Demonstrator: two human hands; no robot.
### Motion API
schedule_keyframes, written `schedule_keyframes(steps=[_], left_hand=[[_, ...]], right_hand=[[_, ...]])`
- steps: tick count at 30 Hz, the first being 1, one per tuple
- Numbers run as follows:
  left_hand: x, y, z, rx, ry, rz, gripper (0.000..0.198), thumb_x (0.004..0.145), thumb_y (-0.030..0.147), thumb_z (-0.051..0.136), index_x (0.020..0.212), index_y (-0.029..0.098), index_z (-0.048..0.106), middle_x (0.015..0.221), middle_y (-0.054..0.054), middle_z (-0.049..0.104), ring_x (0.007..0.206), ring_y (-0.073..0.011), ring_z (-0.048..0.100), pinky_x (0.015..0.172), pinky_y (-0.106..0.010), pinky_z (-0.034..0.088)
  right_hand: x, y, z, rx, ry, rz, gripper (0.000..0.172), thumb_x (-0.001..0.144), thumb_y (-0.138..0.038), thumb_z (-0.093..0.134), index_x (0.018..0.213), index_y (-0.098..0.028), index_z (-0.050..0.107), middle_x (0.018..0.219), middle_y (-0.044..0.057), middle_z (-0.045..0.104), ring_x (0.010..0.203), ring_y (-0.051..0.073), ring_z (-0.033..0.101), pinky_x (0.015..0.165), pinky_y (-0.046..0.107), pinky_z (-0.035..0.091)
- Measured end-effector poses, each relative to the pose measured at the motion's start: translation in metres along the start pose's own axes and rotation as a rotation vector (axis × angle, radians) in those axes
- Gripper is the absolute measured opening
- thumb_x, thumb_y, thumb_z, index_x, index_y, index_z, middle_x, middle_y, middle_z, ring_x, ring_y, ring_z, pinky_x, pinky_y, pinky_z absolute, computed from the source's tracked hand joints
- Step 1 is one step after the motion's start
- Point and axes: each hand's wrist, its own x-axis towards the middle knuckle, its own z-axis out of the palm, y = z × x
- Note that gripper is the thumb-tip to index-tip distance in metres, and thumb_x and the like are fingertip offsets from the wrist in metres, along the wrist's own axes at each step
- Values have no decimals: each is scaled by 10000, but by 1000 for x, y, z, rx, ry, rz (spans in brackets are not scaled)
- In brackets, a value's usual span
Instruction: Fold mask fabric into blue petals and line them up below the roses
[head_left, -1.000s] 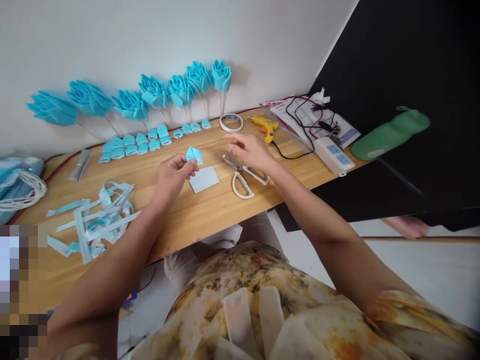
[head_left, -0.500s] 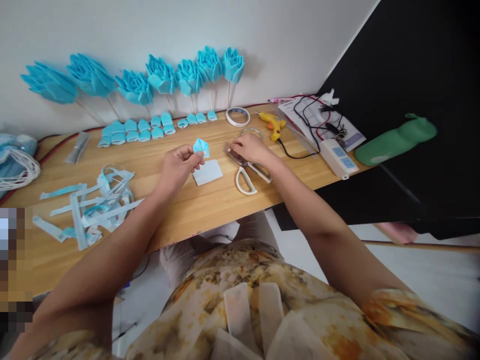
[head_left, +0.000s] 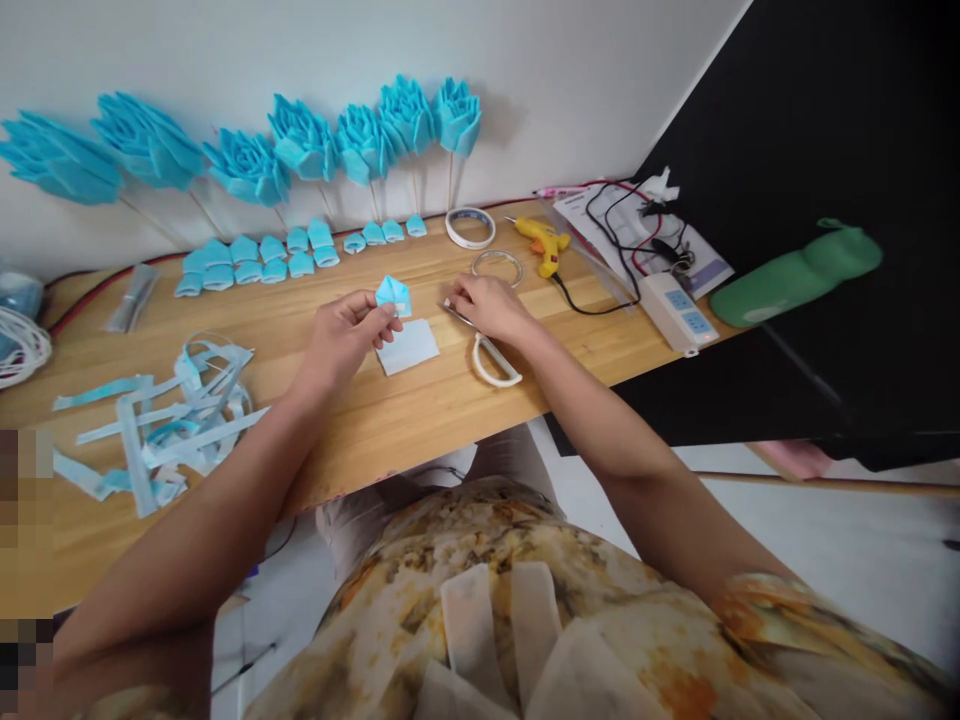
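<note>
Lying at eight o'clock from the left hand (head_left: pixel 350 330), cut strips (head_left: pixel 180 420) tangle on the surface (head_left: pixel 405 425). That hand pinches a folded blue piece (head_left: pixel 394 292) at its two o'clock; a pale square (head_left: pixel 409 348) lies at six from it. The right hand (head_left: pixel 491 303) curls over scissors (head_left: pixel 495 380), whether gripping I can't tell; a glue gun (head_left: pixel 547 243) sits at one.

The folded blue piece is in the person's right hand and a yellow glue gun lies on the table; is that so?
Not quite: the head view shows the folded blue piece in the left hand. The yellow glue gun does lie on the table.
</note>
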Motion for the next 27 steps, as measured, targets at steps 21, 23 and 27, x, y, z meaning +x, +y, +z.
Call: schedule_keyframes(steps=[21,23,27], left_hand=[[-34,4,32,300,-612,469,205,991,353,582,957,218,733,1158,-82,792,1100,-266,726,998,-431,555],[-42,1,42,420,-730,586,241,1024,309,521,1030,198,735,1361,-122,725,1317,-307,645,1141,-517,483],[-48,-6,50,621,-726,663,253,1036,244,486,1077,167,724,1461,-153,656,1391,-308,596,1164,-523,487]], right_hand=[[4,-1,10,66,96,61,293,1046,-241,429,1120,-152,699,1160,118,777,1045,240,692,885,327,471],[2,7,8,172,94,2,319,1055,-244,403,1148,-161,697,1121,88,783,990,213,699,870,315,485],[-31,33,2,349,145,-126,437,1072,-259,334,1409,-158,593,1148,91,771,976,201,706,880,323,517]])
